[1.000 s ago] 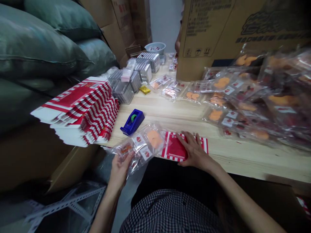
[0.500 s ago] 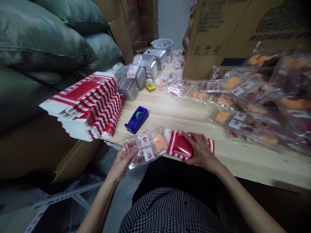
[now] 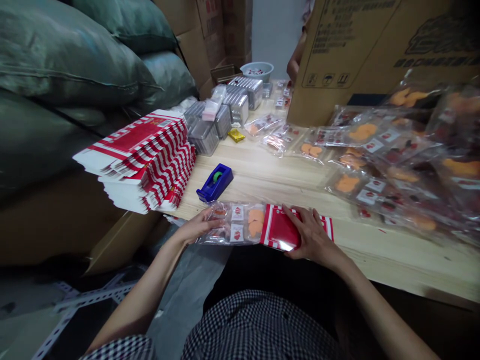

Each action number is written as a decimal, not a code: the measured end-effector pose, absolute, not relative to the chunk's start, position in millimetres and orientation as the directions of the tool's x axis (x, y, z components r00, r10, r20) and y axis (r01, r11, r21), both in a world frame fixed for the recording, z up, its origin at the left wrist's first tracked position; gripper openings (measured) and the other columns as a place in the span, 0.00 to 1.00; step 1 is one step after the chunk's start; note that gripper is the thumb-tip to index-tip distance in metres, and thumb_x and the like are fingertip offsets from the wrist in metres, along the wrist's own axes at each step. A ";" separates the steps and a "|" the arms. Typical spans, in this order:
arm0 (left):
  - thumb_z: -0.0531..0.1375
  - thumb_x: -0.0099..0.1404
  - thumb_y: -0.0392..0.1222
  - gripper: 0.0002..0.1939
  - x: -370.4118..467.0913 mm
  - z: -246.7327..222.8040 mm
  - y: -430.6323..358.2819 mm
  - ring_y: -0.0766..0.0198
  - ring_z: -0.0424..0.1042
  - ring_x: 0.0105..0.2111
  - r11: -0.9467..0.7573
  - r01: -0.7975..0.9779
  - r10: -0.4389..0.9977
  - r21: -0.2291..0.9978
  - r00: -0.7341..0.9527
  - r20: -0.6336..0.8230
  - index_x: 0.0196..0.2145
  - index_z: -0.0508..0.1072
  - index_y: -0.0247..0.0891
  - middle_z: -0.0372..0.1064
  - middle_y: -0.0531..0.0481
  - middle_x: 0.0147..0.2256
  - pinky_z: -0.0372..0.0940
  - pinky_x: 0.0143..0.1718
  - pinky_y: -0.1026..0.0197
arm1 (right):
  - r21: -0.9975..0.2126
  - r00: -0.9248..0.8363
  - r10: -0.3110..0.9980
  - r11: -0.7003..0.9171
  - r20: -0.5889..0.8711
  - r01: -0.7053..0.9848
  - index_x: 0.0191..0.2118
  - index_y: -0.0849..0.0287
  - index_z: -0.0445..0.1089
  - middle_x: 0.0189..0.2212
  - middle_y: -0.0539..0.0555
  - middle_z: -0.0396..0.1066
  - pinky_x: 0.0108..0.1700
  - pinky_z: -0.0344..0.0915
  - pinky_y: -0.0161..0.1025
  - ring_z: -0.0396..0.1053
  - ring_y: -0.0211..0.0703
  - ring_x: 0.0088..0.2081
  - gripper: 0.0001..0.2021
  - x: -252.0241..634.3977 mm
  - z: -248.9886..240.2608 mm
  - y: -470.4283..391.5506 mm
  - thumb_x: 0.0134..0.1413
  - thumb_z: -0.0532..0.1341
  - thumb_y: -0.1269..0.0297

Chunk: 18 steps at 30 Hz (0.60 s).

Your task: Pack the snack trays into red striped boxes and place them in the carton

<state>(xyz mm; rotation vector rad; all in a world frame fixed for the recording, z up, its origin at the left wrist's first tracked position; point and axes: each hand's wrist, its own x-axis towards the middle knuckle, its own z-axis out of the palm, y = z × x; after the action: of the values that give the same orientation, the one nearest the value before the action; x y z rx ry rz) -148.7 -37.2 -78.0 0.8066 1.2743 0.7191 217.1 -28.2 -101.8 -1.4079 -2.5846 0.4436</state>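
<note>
At the table's front edge, my left hand [image 3: 198, 227] grips the left end of a clear plastic package [image 3: 237, 225] that shows orange pieces and white labels. The package's right end meets or lies inside a red and white striped box sleeve [image 3: 279, 227]; how deep it reaches is hidden. My right hand [image 3: 309, 232] is wrapped over the sleeve, thumb at the near edge and fingers across the top. A blue tape dispenser [image 3: 215, 183] with a green core stands just beyond the package.
Folded red and white boxes [image 3: 150, 150] are stacked at left, beside clear plastic cases [image 3: 202, 135]. A yellow packet [image 3: 236, 135] lies near them. Filled packages [image 3: 371, 165] heap up at right before a large carton [image 3: 360, 55]. Behind it shows another person's arm [image 3: 296, 57].
The package has swung level, in line with the sleeve, as my left hand moved slightly up and right. My right hand stays on the sleeve. The view has shifted a little.
</note>
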 end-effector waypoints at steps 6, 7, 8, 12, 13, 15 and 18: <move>0.71 0.52 0.41 0.24 -139.8 -74.1 -33.3 0.58 0.77 0.34 0.478 0.063 0.848 0.876 0.227 -0.479 0.48 0.77 0.37 0.78 0.42 0.40 0.71 0.32 0.61 | -0.325 -0.551 0.834 0.524 0.011 0.787 0.74 0.52 0.36 0.63 0.67 0.56 0.68 0.39 0.68 0.54 0.70 0.66 0.59 216.8 -97.4 -29.7 0.39 0.70 0.56; 0.70 0.51 0.41 0.22 -137.7 -71.4 -31.3 0.59 0.75 0.32 0.454 0.105 0.851 0.885 0.244 -0.465 0.46 0.78 0.37 0.78 0.44 0.37 0.69 0.29 0.62 | -0.319 -0.557 0.830 0.531 0.012 0.785 0.74 0.52 0.36 0.63 0.67 0.56 0.68 0.39 0.68 0.54 0.71 0.66 0.59 216.8 -96.7 -30.0 0.39 0.70 0.56; 0.70 0.51 0.40 0.21 -135.7 -68.4 -28.6 0.60 0.74 0.29 0.423 0.152 0.853 0.893 0.267 -0.449 0.44 0.79 0.37 0.77 0.46 0.34 0.68 0.27 0.63 | -0.315 -0.562 0.827 0.536 0.010 0.783 0.74 0.52 0.36 0.63 0.67 0.56 0.68 0.39 0.68 0.53 0.71 0.66 0.59 216.8 -96.4 -30.3 0.40 0.69 0.56; 0.67 0.51 0.37 0.17 -129.7 -55.0 -14.4 0.64 0.67 0.22 0.288 0.308 0.856 0.907 0.342 -0.388 0.41 0.81 0.36 0.75 0.50 0.27 0.64 0.24 0.63 | -0.313 -0.558 0.830 0.531 0.003 0.787 0.74 0.55 0.41 0.64 0.68 0.55 0.69 0.38 0.68 0.52 0.71 0.66 0.57 218.1 -98.0 -30.7 0.40 0.70 0.56; 0.66 0.52 0.37 0.17 -129.4 -52.5 -11.0 0.63 0.67 0.22 0.259 0.329 0.856 0.908 0.357 -0.374 0.42 0.81 0.36 0.75 0.50 0.27 0.65 0.25 0.62 | -0.315 -0.556 0.831 0.528 0.000 0.789 0.73 0.55 0.43 0.64 0.68 0.54 0.69 0.38 0.68 0.52 0.71 0.67 0.56 218.4 -98.7 -30.8 0.40 0.70 0.55; 0.64 0.52 0.35 0.18 -130.9 -49.9 -5.5 0.60 0.69 0.24 0.209 0.359 0.846 0.910 0.400 -0.353 0.43 0.81 0.36 0.76 0.49 0.27 0.67 0.29 0.61 | -0.320 -0.555 0.832 0.525 -0.001 0.788 0.73 0.56 0.44 0.64 0.69 0.54 0.69 0.37 0.68 0.51 0.71 0.67 0.56 218.4 -99.9 -31.5 0.39 0.70 0.55; 0.63 0.50 0.32 0.18 -138.2 -50.8 0.8 0.59 0.71 0.26 0.196 0.382 0.823 0.903 0.436 -0.364 0.40 0.82 0.35 0.76 0.49 0.27 0.68 0.30 0.61 | -0.333 -0.544 0.839 0.513 0.002 0.791 0.73 0.55 0.43 0.64 0.69 0.53 0.69 0.37 0.67 0.51 0.69 0.67 0.56 215.9 -100.5 -33.9 0.40 0.70 0.55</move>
<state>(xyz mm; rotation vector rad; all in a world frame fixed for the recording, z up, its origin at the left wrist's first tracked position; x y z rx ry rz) -138.2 0.8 -50.8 1.4091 1.1567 0.4328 215.9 -33.9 -100.5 -1.4060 -2.5877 0.4423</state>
